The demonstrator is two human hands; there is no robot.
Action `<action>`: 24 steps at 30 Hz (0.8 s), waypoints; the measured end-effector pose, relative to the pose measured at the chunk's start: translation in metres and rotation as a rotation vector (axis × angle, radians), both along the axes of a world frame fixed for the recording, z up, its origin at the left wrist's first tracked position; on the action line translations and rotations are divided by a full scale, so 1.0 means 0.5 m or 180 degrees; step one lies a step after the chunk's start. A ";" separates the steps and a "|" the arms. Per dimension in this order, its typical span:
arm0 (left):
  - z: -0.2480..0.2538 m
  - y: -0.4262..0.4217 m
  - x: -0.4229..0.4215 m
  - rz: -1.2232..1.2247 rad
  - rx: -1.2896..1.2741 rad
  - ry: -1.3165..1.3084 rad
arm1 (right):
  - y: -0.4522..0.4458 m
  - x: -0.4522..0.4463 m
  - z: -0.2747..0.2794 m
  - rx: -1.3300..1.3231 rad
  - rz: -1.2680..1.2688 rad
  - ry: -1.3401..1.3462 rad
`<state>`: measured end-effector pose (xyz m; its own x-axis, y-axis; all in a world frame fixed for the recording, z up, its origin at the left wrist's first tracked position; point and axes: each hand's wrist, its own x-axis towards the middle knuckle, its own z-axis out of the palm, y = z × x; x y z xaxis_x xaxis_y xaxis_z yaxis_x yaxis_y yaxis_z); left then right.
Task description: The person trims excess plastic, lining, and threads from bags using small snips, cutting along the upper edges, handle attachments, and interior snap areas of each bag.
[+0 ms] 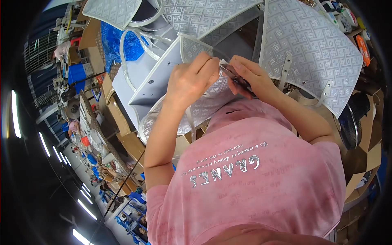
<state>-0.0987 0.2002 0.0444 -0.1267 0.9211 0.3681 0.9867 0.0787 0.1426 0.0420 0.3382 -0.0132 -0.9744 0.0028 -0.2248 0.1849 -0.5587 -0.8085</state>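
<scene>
1. The left hand (pixel 194 79) is closed over the pale bag (pixel 159 71), fingertips pinched; what they pinch is unclear.
2. The right hand (pixel 251 77), also over the bag, grips a dark tool (pixel 237 77).
3. Blue plastic (pixel 122 43) lies left of the bag; a patterned panel (pixel 310 53) is right of it.

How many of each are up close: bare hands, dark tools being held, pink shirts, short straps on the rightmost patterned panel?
Hands: 2 (left hand, right hand)
Dark tool: 1
Pink shirt: 1
Short straps: 2 (upper strap, lower strap)
Total: 6
</scene>
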 end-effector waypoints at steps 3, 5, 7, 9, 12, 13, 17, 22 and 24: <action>-0.007 0.000 0.002 0.0072 0.0136 0.0029 | -0.005 -0.002 0.011 -0.0040 -0.0073 -0.0216; -0.008 0.000 0.003 0.0102 0.0187 0.0059 | -0.006 -0.002 0.026 -0.0130 -0.0091 -0.0278; -0.009 0.001 0.004 0.0111 0.0188 0.0055 | -0.008 0.001 0.039 -0.0309 -0.0126 -0.0412; -0.008 0.000 0.006 0.0135 0.0180 0.0055 | -0.018 0.003 0.044 -0.0508 -0.0186 -0.0509; -0.009 0.002 0.011 0.0167 0.0175 0.0089 | -0.027 0.003 0.051 -0.0902 -0.0306 -0.0689; -0.009 0.002 0.014 0.0184 0.0170 0.0104 | -0.030 0.001 0.053 -0.1007 -0.0312 -0.0751; -0.011 -0.003 0.021 0.0245 0.0182 0.0125 | -0.030 0.006 0.063 -0.1181 -0.0410 -0.0750; -0.007 -0.018 0.046 0.0548 0.0517 -0.0593 | 0.026 0.020 0.065 -0.0640 -0.0247 -0.0340; -0.003 -0.038 0.064 0.0631 0.0441 -0.1063 | 0.050 0.025 0.064 -0.0383 -0.0037 -0.0260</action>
<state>-0.0667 0.1811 0.0427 -0.4303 0.8114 0.3955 0.8520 0.2202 0.4750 0.0546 0.3633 0.0188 -0.9529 -0.0179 -0.3029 0.2405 -0.6531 -0.7180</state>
